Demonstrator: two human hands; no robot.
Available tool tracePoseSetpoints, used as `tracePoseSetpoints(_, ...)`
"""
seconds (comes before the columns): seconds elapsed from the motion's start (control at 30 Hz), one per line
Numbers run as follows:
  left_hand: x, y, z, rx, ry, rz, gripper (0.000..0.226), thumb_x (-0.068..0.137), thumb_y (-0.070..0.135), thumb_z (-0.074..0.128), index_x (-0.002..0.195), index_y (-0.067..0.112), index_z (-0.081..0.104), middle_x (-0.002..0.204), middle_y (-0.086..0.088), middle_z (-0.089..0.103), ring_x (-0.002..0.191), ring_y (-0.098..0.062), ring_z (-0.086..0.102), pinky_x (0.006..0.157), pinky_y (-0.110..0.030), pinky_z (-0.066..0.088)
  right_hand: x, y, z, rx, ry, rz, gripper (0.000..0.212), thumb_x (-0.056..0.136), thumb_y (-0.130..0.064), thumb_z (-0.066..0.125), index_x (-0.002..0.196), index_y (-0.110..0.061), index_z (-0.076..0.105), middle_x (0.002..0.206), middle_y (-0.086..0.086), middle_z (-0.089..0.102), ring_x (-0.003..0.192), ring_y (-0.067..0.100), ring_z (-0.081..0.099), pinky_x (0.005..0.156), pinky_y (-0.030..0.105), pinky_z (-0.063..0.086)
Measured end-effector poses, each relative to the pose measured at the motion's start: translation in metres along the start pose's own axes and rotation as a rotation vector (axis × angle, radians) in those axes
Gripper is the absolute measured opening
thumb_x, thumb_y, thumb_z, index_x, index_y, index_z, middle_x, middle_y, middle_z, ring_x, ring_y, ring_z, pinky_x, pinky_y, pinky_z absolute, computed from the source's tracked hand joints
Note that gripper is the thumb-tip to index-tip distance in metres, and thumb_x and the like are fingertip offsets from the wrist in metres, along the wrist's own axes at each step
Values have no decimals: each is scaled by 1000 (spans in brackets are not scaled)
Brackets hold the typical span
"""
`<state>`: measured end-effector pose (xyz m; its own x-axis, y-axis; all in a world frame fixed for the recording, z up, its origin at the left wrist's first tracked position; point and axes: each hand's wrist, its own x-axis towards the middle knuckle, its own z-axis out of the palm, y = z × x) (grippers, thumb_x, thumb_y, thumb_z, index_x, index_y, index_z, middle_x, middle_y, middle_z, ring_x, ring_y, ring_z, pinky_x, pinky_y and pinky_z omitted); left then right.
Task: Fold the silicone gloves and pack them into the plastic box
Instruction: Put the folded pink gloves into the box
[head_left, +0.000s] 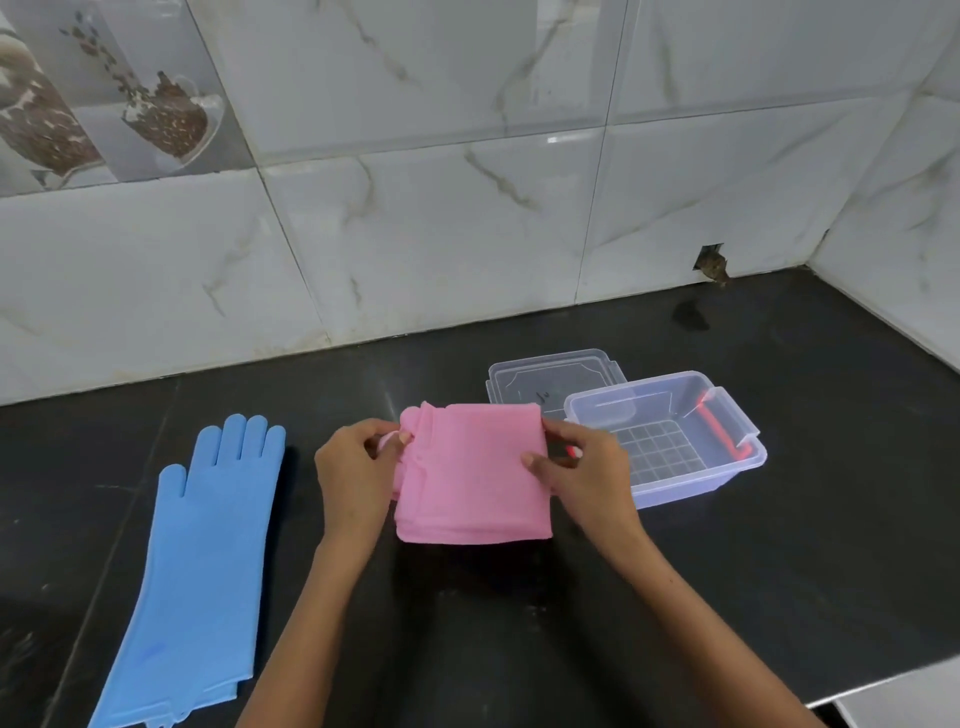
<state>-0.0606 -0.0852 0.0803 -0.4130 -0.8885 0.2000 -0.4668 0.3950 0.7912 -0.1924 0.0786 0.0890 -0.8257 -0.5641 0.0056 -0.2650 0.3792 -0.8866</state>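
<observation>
A pink silicone glove, folded into a rough square, is held just above the black counter. My left hand pinches its left edge, where some glove fingers bunch. Gripping the right edge is my right hand. A blue silicone glove lies flat and unfolded at the left, fingers pointing to the wall. The clear plastic box with red handle stands open at the right, close behind my right hand, with only a grid insert inside.
The box's clear lid lies flat behind the box. The black counter meets marble-tiled walls at the back and right. Its front edge shows at the lower right. A small hole is in the wall.
</observation>
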Motion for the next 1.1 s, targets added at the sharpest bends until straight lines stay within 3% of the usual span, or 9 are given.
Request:
tracePoseSetpoints(0.17, -11, 70, 34, -92, 9, -1, 8, 84, 13, 68, 86, 19, 73, 71, 19, 60, 69, 4, 57, 54, -6, 38, 33, 0, -83, 69, -35, 9, 45, 77, -10, 75, 120, -11, 62, 108, -5, 66, 94, 17, 66, 81, 40, 58)
tracePoseSetpoints(0.33, -30, 127, 96, -159, 10, 7, 15, 84, 11, 67, 74, 21, 69, 66, 11, 62, 63, -3, 56, 53, -11, 43, 68, 29, -159, 22, -53, -27, 41, 76, -7, 75, 116, -13, 66, 96, -14, 66, 87, 5, 64, 56, 16, 55)
tracePoseSetpoints(0.53, -52, 144, 163, -135, -3, -100, 6, 86, 11, 65, 83, 9, 69, 72, 3, 61, 69, -13, 58, 58, -12, 39, 102, 80, -190, -128, -67, -41, 43, 76, -6, 74, 118, -9, 64, 114, 4, 68, 104, 17, 62, 89, 39, 54)
tracePoseSetpoints(0.67, -68, 139, 178, 126, -37, -130, 29, 92, 24, 59, 117, 11, 60, 108, -9, 61, 97, -24, 60, 77, -31, 48, 114, 109, -188, -285, -93, -49, 43, 81, -13, 71, 123, -12, 61, 124, 4, 64, 105, 19, 62, 96, 40, 51)
tracePoseSetpoints(0.77, -71, 137, 178, 542, -111, 114, 50, 98, 38, 41, 144, 22, 33, 148, -12, 34, 132, -28, 36, 101, -36, 39, 117, 120, -188, -331, -81, -104, 41, 83, -14, 69, 123, -15, 61, 126, 3, 62, 87, 13, 64, 90, 35, 52)
tracePoseSetpoints(0.8, -71, 137, 178, 586, -195, 222, 55, 99, 42, 33, 149, 23, 21, 158, -10, 15, 143, -28, 19, 113, -38, 25, 116, 122, -187, -342, -67, -147, 39, 83, -13, 69, 122, -14, 62, 125, 5, 62, 83, 12, 63, 87, 32, 52)
tracePoseSetpoints(0.87, -71, 136, 182, 607, -372, 389, 60, 98, 49, 20, 151, 26, 2, 158, -5, -13, 147, -23, -9, 119, -37, -1, 113, 126, -185, -356, -36, -249, 36, 83, -8, 69, 118, -10, 64, 123, 7, 64, 88, 16, 65, 86, 30, 53)
tracePoseSetpoints(0.97, -72, 128, 191, 660, -497, 516, 59, 98, 49, 10, 150, 27, -7, 156, 0, -22, 145, -20, -19, 118, -36, -8, 113, 129, -186, -386, -11, -399, 32, 84, -3, 66, 116, -7, 66, 124, 9, 63, 103, 23, 64, 90, 32, 53)
tracePoseSetpoints(1.1, -73, 121, 200, 741, -507, 532, 60, 97, 51, 6, 150, 28, -8, 156, 0, -23, 144, -18, -22, 119, -35, -10, 121, 136, -189, -457, -64, -550, 30, 85, -2, 65, 115, -6, 66, 124, 13, 61, 105, 27, 62, 89, 34, 51)
